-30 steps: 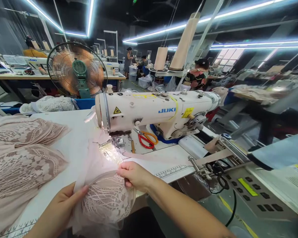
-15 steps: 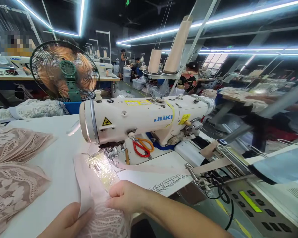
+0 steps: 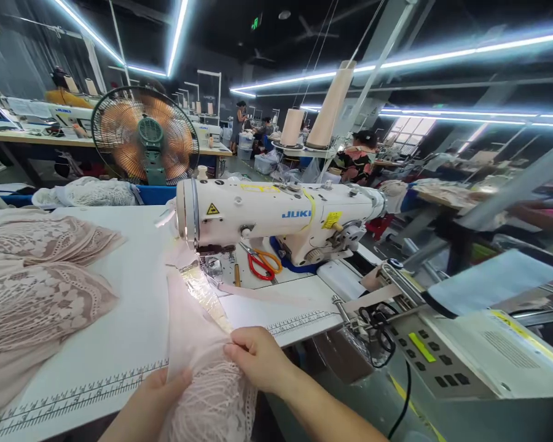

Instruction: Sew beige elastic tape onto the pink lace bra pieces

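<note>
A pale pink lace garment (image 3: 219, 402) runs from the needle area of a white sewing machine (image 3: 258, 212) down over the table's front edge. My left hand (image 3: 163, 393) pinches its left side, thumb on top. On the right, my right hand (image 3: 253, 356) grips the garment's edge between thumb and curled fingers. The fabric between them lies fairly flat. A shiny tape-covered plate (image 3: 205, 298) shows beside the cloth, in front of the needle. A pink elastic band (image 3: 276, 296) stretches from the needle area to a metal feeder (image 3: 343, 310) at the right.
Stacked lace pieces (image 3: 50, 288) cover the table's left side. Red-and-orange-handled scissors (image 3: 263, 264) lie under the machine arm. A fan (image 3: 147, 135) stands behind, near white lace bundles (image 3: 85, 193). A control box (image 3: 447, 356) sits at the right. Other people work farther back.
The view has shifted, so the machine and fan appear farther right. The garment is drawn flatter between my hands, and its folded left edge now lies open. Both hands keep their grip.
</note>
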A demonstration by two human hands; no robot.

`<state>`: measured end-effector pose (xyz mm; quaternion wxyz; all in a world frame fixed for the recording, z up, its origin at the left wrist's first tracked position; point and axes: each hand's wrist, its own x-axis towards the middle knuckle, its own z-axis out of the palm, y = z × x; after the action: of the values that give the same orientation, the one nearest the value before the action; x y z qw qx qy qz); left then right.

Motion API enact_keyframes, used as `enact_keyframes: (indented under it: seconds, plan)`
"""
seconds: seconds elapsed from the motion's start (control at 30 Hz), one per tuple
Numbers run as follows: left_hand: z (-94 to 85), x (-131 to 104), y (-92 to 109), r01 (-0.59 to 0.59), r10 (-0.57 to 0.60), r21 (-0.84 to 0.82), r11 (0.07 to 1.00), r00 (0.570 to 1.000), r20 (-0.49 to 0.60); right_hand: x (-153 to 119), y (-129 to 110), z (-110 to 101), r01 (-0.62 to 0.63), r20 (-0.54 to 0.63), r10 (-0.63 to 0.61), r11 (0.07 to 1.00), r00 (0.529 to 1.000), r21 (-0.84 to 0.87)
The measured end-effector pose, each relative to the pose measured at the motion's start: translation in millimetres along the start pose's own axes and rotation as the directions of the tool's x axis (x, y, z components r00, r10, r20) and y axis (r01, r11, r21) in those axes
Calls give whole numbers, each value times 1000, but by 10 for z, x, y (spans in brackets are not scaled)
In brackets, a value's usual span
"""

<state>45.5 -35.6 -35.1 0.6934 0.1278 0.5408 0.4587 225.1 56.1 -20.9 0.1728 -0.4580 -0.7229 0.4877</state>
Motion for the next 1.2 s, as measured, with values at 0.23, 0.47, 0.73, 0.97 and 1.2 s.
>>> enact_keyframes:
  seconds: [0.23,0.47,0.73,0.97,1.2]
  plan:
    - [150,-73,-236,71,-50,-170,983,991,127,-284,160,-18,-75,-77,61,979,995,-192]
    - [81,-124,-185,114,-108,-111,987,993,56,-259,35,25,-54,-73,34,955,997,-290]
    - [-35,-49,-161,218,-213,-163,962,976,46,-425,260,-183,-33,-289,-49,962,956,-272]
    - [-64,-51,-150,252,-238,-210,945,967,91,-833,812,-176,60,123,-64,998,990,36]
    - [-1,-99,-94,319,-281,-171,932,936,213,-766,669,576,-33,441,-77,971,894,236]
